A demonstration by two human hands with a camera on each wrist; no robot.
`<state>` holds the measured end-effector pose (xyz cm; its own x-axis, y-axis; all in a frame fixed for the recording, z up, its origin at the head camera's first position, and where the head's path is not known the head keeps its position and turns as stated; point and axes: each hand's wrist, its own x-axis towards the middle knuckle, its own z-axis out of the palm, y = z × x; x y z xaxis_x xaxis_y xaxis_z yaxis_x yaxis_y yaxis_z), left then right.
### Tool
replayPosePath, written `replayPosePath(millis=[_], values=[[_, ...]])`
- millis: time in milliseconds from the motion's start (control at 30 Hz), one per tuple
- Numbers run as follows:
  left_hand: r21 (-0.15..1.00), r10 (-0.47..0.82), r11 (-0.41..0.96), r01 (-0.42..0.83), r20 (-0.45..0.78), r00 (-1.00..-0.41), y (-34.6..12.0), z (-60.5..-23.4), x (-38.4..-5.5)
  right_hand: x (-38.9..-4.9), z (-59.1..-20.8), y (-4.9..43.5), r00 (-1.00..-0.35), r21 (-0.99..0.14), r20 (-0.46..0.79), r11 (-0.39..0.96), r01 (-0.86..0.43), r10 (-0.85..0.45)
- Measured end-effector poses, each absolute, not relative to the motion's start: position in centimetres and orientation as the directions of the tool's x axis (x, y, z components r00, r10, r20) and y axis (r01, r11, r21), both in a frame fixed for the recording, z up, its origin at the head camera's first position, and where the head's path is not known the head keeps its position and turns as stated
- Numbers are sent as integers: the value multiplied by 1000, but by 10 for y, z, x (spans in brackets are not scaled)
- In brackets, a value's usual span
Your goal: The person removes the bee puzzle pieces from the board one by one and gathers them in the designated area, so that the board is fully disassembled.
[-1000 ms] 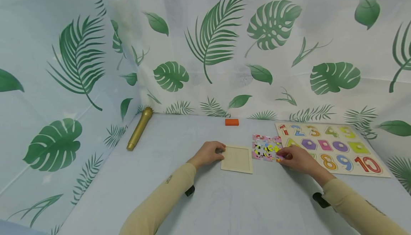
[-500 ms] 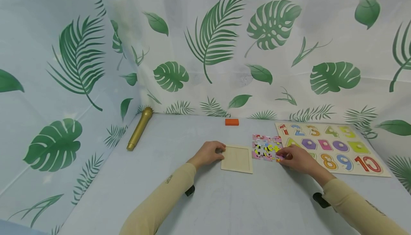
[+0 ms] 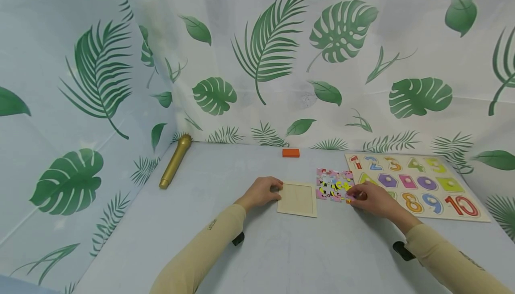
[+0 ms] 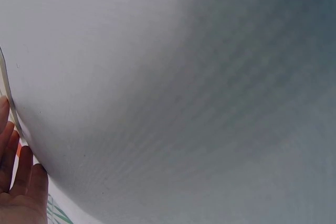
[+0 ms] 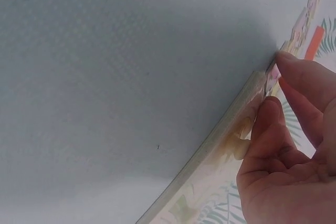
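In the head view, a shallow square wooden tray (image 3: 297, 199) lies flat on the table. My left hand (image 3: 261, 191) touches its left edge, thumb and forefinger apart. The left wrist view catches the left hand's fingers (image 4: 38, 182) fairly straight beside the tray's edge. Right of the tray is a pink and yellow jigsaw puzzle (image 3: 331, 184) of several small pieces. My right hand (image 3: 372, 199) pinches a piece at its lower right corner, and the fingers cover part of it. In the right wrist view, the thumb (image 5: 302, 74) lies at the puzzle's edge.
A wooden number and shape board (image 3: 426, 191) lies under and beyond the right hand, its near left part hidden. An orange block (image 3: 290, 153) sits at the back. A gold microphone (image 3: 175, 162) lies at the left. Leaf-printed cloth (image 3: 277, 106) walls the table's back and left.
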<state>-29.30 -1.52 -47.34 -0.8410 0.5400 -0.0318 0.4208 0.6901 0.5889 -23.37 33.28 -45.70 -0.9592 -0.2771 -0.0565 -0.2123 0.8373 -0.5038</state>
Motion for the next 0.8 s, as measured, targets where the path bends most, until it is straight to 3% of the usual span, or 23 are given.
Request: replayPosePath(millis=[800], values=[[593, 548, 683, 426, -31, -836, -13, -473, -292, -233, -459, 334, -964, -519, -75, 835, -180, -255]])
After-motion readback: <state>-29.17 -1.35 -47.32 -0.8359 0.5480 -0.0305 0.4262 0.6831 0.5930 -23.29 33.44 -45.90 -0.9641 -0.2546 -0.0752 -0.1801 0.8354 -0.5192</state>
